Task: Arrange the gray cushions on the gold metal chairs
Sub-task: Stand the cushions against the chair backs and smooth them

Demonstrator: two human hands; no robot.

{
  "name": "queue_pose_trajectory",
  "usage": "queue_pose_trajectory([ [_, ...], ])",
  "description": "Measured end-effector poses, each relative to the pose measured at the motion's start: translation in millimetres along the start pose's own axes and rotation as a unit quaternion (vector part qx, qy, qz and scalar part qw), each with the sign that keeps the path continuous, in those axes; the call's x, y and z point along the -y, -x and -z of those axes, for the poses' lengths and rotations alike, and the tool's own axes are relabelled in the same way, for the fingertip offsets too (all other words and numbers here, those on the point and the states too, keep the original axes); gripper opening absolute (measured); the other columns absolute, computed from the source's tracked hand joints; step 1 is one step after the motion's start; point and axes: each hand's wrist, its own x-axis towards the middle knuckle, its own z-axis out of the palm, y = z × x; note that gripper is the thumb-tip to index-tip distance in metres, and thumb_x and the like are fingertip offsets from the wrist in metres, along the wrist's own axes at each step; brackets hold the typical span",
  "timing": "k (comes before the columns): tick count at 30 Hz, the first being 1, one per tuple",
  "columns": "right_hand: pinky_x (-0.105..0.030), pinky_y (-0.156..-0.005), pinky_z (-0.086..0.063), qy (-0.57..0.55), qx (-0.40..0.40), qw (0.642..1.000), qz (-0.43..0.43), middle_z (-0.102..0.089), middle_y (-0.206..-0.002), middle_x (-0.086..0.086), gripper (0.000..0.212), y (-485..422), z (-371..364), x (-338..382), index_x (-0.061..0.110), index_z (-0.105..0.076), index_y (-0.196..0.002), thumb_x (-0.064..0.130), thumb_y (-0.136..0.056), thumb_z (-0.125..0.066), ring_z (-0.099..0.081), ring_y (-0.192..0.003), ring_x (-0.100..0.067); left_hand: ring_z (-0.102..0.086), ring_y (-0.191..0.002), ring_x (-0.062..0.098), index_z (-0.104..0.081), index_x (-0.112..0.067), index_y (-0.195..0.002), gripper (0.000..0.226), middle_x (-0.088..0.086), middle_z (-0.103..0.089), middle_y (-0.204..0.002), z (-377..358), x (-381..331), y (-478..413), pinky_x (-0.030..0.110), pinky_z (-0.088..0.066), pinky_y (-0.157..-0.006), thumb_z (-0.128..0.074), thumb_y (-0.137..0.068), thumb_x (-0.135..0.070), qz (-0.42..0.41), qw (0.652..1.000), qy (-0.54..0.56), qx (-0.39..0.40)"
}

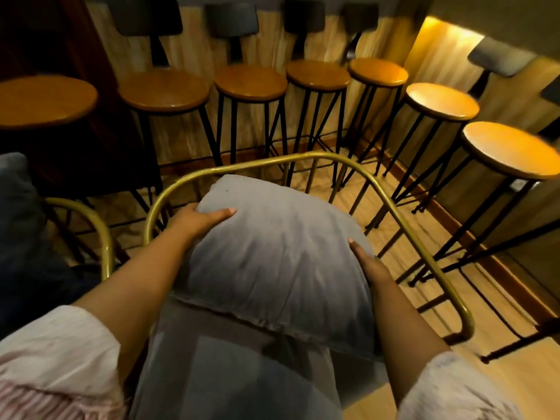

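Note:
A gray cushion (272,253) stands tilted inside the curved back rail of a gold metal chair (403,213). My left hand (200,219) grips its upper left edge, fingers laid over the front face. My right hand (369,265) clasps its right edge. Below it lies the chair's gray seat pad (230,368). A second gold metal chair (100,225) stands at the left with a darker gray cushion (18,225) on it, partly cut off by the frame's edge.
Several tall bar stools with round wooden seats (251,81) and black metal legs line the wooden counter wall behind and to the right, e.g. one at the right (509,150). Their legs stand close behind the chair's rail. Light wooden floor (497,377) shows at the lower right.

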Motion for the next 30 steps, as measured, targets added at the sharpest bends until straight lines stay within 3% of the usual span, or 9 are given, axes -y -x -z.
queue_pose_trajectory([
  [3,-0.046,-0.104,-0.036,-0.007,-0.029,0.998,0.054,-0.041,-0.148,-0.016,0.084,49.2,6.8,4.3,0.013,-0.036,-0.143,0.054,-0.076,-0.067,-0.042,-0.131,-0.038,-0.041,-0.131,0.043,-0.030,-0.020,-0.147,0.098,0.015,-0.036,-0.151,31.5,9.6,42.3,0.059,-0.036,-0.106,-0.072,-0.067,-0.059,-0.031,0.998,0.042,-0.020],
  [12,-0.039,-0.100,-0.040,-0.069,0.001,0.983,0.171,-0.051,-0.140,-0.012,0.078,179.6,-41.3,-5.7,0.012,-0.045,-0.138,0.045,-0.074,-0.073,-0.049,-0.126,-0.034,-0.040,-0.134,0.037,-0.034,-0.029,-0.144,0.089,0.007,-0.039,-0.151,156.5,59.9,158.0,0.053,-0.033,-0.108,-0.069,-0.069,-0.060,-0.119,0.983,0.075,-0.117],
  [19,-0.044,-0.105,-0.040,-0.067,0.076,0.969,0.225,-0.051,-0.140,-0.013,0.083,261.0,-126.0,-22.6,0.011,-0.046,-0.137,0.048,-0.069,-0.076,-0.048,-0.127,-0.034,-0.045,-0.130,0.035,-0.042,-0.033,-0.139,0.087,0.004,-0.046,-0.146,254.4,151.6,235.0,0.056,-0.037,-0.107,-0.072,-0.063,-0.064,-0.114,0.963,0.138,-0.203],
  [23,-0.046,-0.103,-0.044,-0.041,0.133,0.960,0.245,-0.058,-0.134,-0.012,0.090,299.5,-182.8,-44.3,0.013,-0.052,-0.133,0.056,-0.058,-0.079,-0.055,-0.120,-0.031,-0.045,-0.130,0.032,-0.045,-0.029,-0.137,0.073,0.004,-0.048,-0.144,297.5,206.2,271.7,0.046,-0.037,-0.104,-0.073,-0.073,-0.048,-0.105,0.943,0.166,-0.268],
  [27,-0.048,-0.098,-0.048,-0.013,0.188,0.951,0.245,-0.061,-0.130,-0.010,0.079,328.7,-241.5,-74.3,0.015,-0.054,-0.131,0.049,-0.064,-0.080,-0.058,-0.116,-0.031,-0.050,-0.121,0.022,-0.051,-0.023,-0.134,0.066,0.000,-0.055,-0.131,334.3,265.1,306.7,0.032,-0.039,-0.096,-0.075,-0.074,-0.039,-0.079,0.927,0.174,-0.323],
  [30,-0.042,-0.095,-0.048,0.015,0.220,0.947,0.234,-0.058,-0.133,-0.008,0.080,341.8,-279.5,-100.4,0.016,-0.052,-0.133,0.049,-0.066,-0.079,-0.057,-0.118,-0.031,-0.044,-0.131,0.031,-0.045,-0.022,-0.139,0.073,0.007,-0.047,-0.145,350.9,306.7,325.3,0.042,-0.035,-0.105,-0.073,-0.075,-0.043,-0.017,0.921,0.168,-0.350],
])
